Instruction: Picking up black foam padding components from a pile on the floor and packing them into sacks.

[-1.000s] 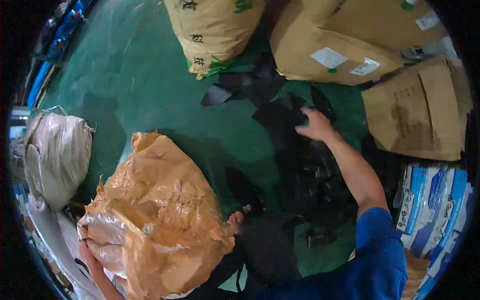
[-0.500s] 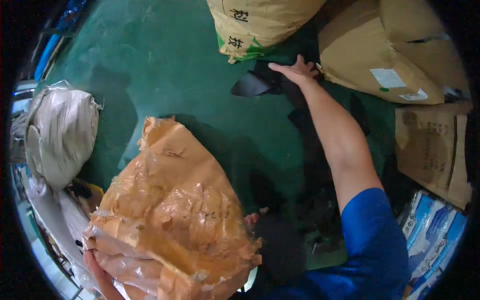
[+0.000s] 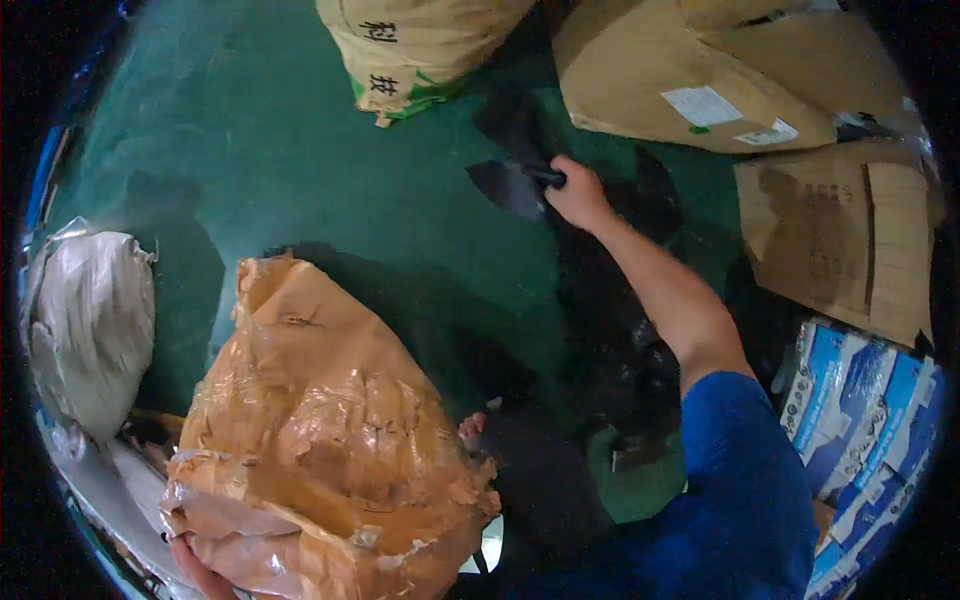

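A thin black piece (image 3: 507, 188), pointed at its left end, is pinched in my right hand (image 3: 580, 192). The hand is closed around a narrow, dark, rolled-looking part of it, just over the green floor. What the piece is made of is too dark to tell. My left hand (image 3: 200, 572) grips the torn edge of a crumpled orange-brown bag (image 3: 335, 370) with shiny tape or film on it; only part of that hand shows. The bag stands in front of me, its ragged opening at the near side.
A tan sack (image 3: 420, 50) with a green base stands at the far side. Cardboard boxes (image 3: 690, 80) and a flattened carton (image 3: 810, 235) line the right, above a blue-and-white package (image 3: 850, 420). A whitish sack (image 3: 95, 330) slumps at left. Dark patches lie on the green floor (image 3: 270, 130).
My right hand has gone from spread fingers to closed on the black piece, and has drawn nearer to me. The view has shifted, so the surroundings sit further left.
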A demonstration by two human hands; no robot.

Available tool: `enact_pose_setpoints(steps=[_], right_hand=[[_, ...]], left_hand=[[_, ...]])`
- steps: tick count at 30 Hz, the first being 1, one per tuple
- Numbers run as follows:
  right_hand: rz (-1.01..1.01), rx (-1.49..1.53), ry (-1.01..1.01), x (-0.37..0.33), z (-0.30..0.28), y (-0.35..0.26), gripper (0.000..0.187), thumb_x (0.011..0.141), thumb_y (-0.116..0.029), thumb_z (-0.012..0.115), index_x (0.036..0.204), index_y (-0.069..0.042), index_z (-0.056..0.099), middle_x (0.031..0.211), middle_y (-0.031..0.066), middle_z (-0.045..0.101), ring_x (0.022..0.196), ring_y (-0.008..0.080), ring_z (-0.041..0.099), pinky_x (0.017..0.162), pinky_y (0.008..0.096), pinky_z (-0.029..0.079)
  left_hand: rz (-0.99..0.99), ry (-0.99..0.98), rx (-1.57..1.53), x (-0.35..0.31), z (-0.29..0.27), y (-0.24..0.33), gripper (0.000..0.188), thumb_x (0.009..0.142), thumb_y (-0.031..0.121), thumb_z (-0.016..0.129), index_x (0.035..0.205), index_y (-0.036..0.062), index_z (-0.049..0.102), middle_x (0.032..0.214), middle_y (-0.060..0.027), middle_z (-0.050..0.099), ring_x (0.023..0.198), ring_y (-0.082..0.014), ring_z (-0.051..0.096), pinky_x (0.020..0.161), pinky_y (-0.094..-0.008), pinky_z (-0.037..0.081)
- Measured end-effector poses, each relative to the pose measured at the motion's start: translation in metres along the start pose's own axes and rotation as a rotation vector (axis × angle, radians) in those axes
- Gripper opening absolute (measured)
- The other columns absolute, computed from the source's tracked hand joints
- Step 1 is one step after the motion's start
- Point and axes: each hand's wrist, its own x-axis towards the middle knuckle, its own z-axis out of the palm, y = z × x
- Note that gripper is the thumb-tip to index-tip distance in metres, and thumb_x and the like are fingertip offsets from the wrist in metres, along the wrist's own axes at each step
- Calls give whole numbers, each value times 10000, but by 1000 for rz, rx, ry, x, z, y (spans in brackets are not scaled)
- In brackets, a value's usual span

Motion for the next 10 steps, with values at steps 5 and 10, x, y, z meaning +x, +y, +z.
enact_pose_setpoints(steps=[5,10], right_hand=[[179,109,-247,-124,-68,73,412,647,-74,704,1047,-43,612,1101,174,605,1052,302,575,886,377,454],[255,-274,-32,-103,-124,117,699,665,-119,736,1318,-147,489,1498,141,228,1324,377,319,1087,414,302]], left_hand=[[42,3,-134,-11,-16,-1,485,943,338,384,1315,30,436,1237,-105,496,1092,-229,511,916,-362,445],[-10,-63,-130,20,-36,-18,762,716,233,753,1376,69,409,1432,-185,350,1298,-301,368,1023,-392,355]])
